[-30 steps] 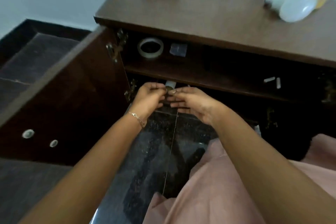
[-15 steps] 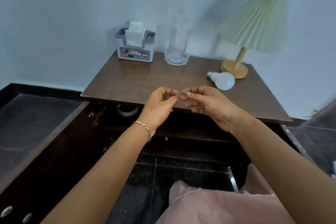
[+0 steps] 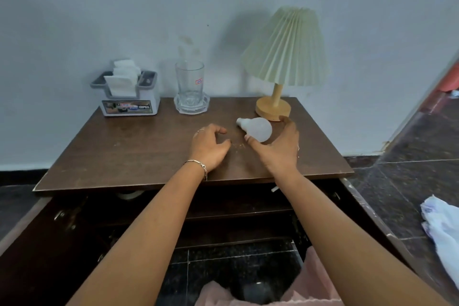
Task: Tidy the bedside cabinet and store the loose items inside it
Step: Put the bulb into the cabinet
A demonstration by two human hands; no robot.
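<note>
A white light bulb (image 3: 257,129) lies on its side on the brown top of the bedside cabinet (image 3: 139,154), in front of the lamp base. My right hand (image 3: 278,149) cups around the bulb from the near right; the thumb touches its near side and the fingers stand a little apart from it. My left hand (image 3: 210,146) rests on the top just left of the bulb, fingers loosely curled and holding nothing. Below the top, the cabinet is open and its shelves are dark. A roll of tape (image 3: 129,195) peeks out under the top's front edge.
At the back of the top stand a tissue holder (image 3: 129,97), a drinking glass (image 3: 190,87) on a clear coaster, and a lamp (image 3: 285,52) with a pleated shade. Both cabinet doors (image 3: 37,243) hang open. A white cloth (image 3: 442,231) lies on the floor at right.
Both hands rose from the lower shelf to the cabinet top and moved apart. My right hand went to the bulb; my left settled on the wood. The view tilted up.
</note>
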